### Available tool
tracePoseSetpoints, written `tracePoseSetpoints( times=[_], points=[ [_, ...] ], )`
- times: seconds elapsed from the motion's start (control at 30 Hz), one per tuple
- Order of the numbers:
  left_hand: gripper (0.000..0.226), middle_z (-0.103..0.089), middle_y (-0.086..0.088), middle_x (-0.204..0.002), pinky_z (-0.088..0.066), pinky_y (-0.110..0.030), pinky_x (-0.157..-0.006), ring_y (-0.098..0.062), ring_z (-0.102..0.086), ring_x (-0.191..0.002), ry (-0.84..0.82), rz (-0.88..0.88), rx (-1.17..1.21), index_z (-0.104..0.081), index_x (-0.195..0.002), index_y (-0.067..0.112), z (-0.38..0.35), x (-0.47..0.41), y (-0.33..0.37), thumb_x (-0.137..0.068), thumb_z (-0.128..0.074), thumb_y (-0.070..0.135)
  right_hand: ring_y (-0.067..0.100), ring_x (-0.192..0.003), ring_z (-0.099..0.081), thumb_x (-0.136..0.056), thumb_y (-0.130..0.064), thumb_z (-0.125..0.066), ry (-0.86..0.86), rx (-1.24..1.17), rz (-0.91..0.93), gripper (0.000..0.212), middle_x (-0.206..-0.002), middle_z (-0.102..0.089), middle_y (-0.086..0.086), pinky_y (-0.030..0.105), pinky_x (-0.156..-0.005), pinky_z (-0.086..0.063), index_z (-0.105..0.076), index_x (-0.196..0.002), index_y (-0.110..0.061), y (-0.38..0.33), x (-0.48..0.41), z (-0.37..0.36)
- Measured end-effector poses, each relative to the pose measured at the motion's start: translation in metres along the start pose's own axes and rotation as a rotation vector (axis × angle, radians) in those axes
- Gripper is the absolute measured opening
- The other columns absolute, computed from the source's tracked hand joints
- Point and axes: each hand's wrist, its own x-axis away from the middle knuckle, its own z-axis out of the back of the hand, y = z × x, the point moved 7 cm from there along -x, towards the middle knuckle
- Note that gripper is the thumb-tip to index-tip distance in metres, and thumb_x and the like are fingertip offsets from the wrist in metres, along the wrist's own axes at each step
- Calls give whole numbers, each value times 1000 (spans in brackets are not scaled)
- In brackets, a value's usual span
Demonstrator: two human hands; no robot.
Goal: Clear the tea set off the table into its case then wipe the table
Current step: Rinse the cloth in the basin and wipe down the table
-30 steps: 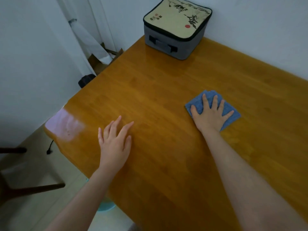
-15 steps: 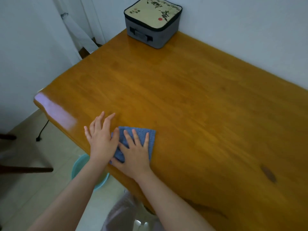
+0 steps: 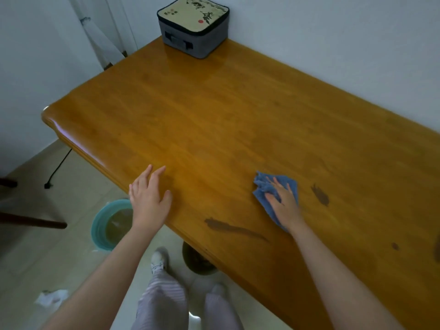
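Fingers [image 3: 278,188] of right hand [image 3: 283,206]: extended, pressed flat on blue cloth [image 3: 262,186], near right on the table [image 3: 238,115]. Cloth judged soft, light, limp and easily bunched, and best driven under a flat palm. Left hand [image 3: 148,201]: fingers released, laid flat at near edge. Case [image 3: 194,27]: closed, set at far left corner.

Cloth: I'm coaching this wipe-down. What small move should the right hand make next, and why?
Probably slide the cloth rightward across the dark mark. The right hand presses the cloth on the table and the mark lies just beside it; stain or knot, I cannot tell.
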Motion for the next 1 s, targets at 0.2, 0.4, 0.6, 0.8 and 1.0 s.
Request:
tracePoseSetpoints(
  times=[0.2, 0.4, 0.6, 0.8, 1.0],
  points=[
    [57, -16, -2, -161, 0, -52, -120, -24, -4, -149, -82, -91, -16, -29, -147, 31, -28, 17, 42, -95, -49, 20, 13, -148, 2, -100, -33, -47, 140, -121, -157, 52, -156, -21, -12, 43, -119, -7, -30, -149, -26, 33, 64, 20],
    [52, -16, 0, -161, 0, -52, -120, -22, -5, -149, -99, -162, -26, -30, -147, 31, -43, 37, 49, -98, -48, 30, 6, -144, 3, -99, -45, -45, 288, -80, -161, 46, -155, -24, -11, 43, -121, -4, -29, -141, -37, 29, 120, -1],
    [54, -20, -2, -160, 7, -56, -117, -24, -4, -149, -98, -107, -69, -29, -147, 32, -28, 43, 11, -97, -47, 27, -23, -120, 3, -97, -38, -44, 374, -53, -121, 51, -138, -24, -19, 42, -121, -1, -41, -144, -18, -13, 136, -50],
    [58, -20, 0, -159, 7, -54, -118, -22, -2, -149, -80, -83, -15, -30, -146, 33, -5, 42, -17, -93, -52, 21, -2, -140, -18, -92, -53, -27, 393, 58, -38, 66, -148, -43, -3, 33, -121, 4, -50, -140, -15, -69, 91, -114],
    [61, -27, -2, -156, -1, -53, -117, -25, -10, -148, -46, -64, 86, -37, -142, 29, 18, 29, -31, -87, -58, 14, 16, -145, -24, -85, -57, -37, 332, 225, 55, 59, -148, -45, -5, 47, -119, 6, -51, -137, -34, -118, 64, -167]
  ],
)
